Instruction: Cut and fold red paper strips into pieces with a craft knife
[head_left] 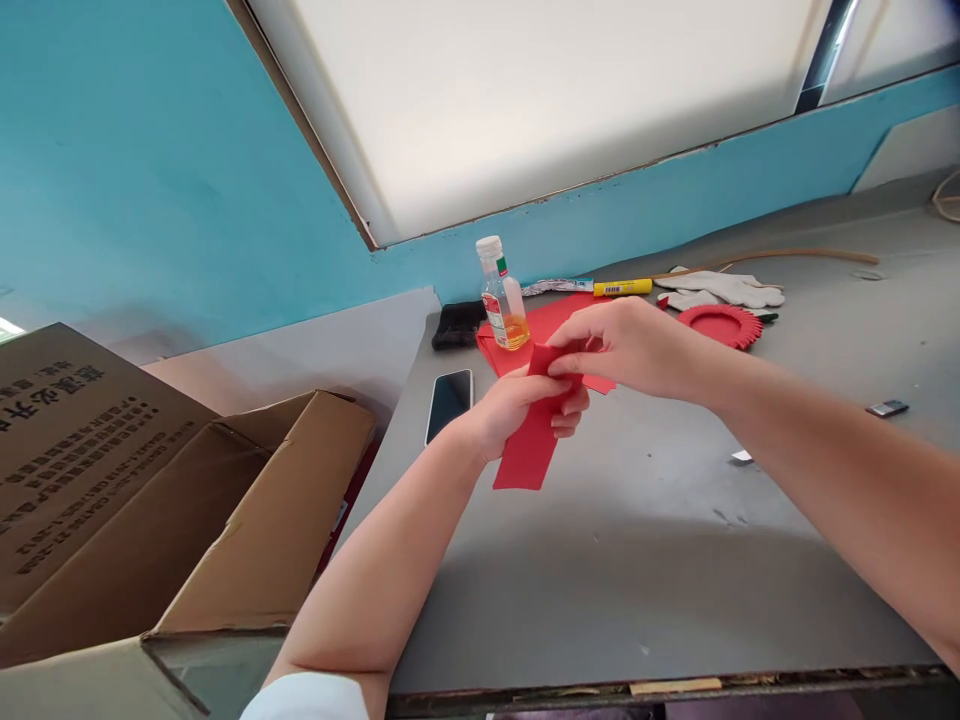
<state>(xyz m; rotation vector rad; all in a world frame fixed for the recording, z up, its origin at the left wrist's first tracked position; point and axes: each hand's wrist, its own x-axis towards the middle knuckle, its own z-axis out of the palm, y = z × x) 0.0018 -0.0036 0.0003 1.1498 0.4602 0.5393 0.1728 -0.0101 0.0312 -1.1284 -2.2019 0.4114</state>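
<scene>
A long red paper strip (pixel 529 445) is held above the grey table, its lower end hanging toward the front edge. My left hand (pixel 517 405) is closed around the strip's middle, thumb on top and fingers curled beneath. At the strip's upper end, my right hand (pixel 604 345) pinches the paper between thumb and fingers. Behind the hands lie more red paper sheets (pixel 559 315), partly covered by them. A clear bottle (pixel 504 300) with a white cap and some amber liquid stands upright at the sheets' left side.
On the grey table (pixel 600 570) are a phone (pixel 450 395), a black cloth-like item (pixel 457 326), a yellow tube (pixel 622 288), white gloves (pixel 724 288), a red fringed disc (pixel 720 325) and a small dark object (pixel 887 408). An open cardboard box (pixel 262 510) stands left of it.
</scene>
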